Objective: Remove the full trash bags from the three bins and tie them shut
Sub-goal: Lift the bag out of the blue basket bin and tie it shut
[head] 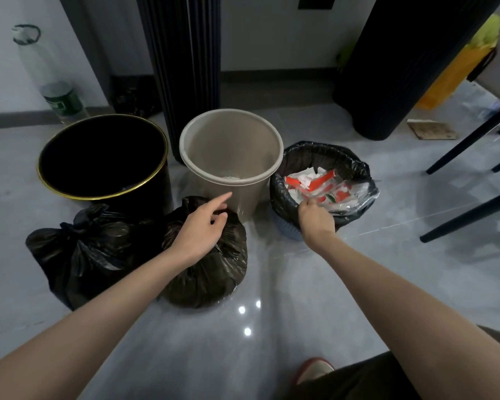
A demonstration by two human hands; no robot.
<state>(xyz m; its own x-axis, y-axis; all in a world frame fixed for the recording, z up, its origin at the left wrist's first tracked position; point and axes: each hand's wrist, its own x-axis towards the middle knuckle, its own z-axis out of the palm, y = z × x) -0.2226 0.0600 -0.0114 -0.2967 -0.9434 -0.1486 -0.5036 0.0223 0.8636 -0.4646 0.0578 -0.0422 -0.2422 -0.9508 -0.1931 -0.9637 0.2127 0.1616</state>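
Observation:
Three bins stand in a row on the grey floor. The black bin with a gold rim [52, 186] at the left and the beige bin [254, 197] in the middle have no bag. The small bin at the right holds a black trash bag [306, 157] full of red and white wrappers. Two tied black bags lie in front: one at the left [78, 249], one in the middle [211, 281]. My left hand [202, 229] hovers over the middle tied bag, fingers apart, forefinger out. My right hand [315, 217] pinches the near rim of the bag in the right bin.
A dark ribbed column [182, 53] rises behind the bins and a broad black cylinder [393, 67] stands at the back right. Black chair legs [468, 140] slant in at the right. A large plastic bottle [61, 99] leans on the left wall. My shoe [315, 370] shows at the bottom.

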